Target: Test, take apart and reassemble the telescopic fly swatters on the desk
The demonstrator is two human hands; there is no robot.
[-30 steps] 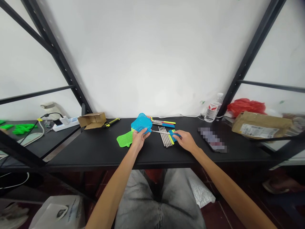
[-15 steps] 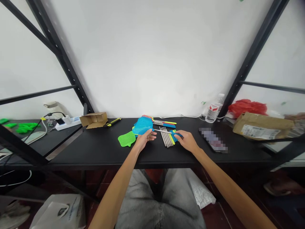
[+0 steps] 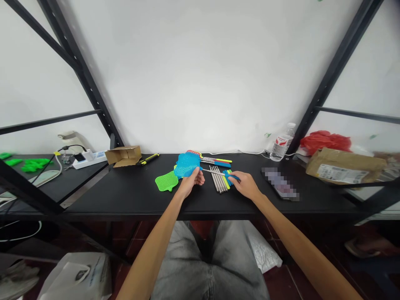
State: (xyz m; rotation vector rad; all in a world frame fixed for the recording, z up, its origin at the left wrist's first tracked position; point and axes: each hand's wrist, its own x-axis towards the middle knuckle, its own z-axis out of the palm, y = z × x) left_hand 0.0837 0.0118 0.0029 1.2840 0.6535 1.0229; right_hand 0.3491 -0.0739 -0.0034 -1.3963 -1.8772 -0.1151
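A blue fly swatter with a perforated head and a thin metal shaft is held between my two hands. My left hand pinches it at the base of the head. My right hand is closed around its blue handle. Left of the head, a loose green swatter head lies on the desk. Under the shaft, several metal rods lie side by side, some with blue or yellow grips. Behind, swatters with red, blue and yellow handles are stacked, their heads partly hidden by the blue one.
On the black desk stand an open cardboard box and a yellow-black utility knife at left. To the right are a blurred phone, a water bottle, a taped parcel and a red plastic bag.
The fingers of my left hand have curled in closer at the swatter's neck. My right hand stays on the handle, and the swatter has hardly moved.
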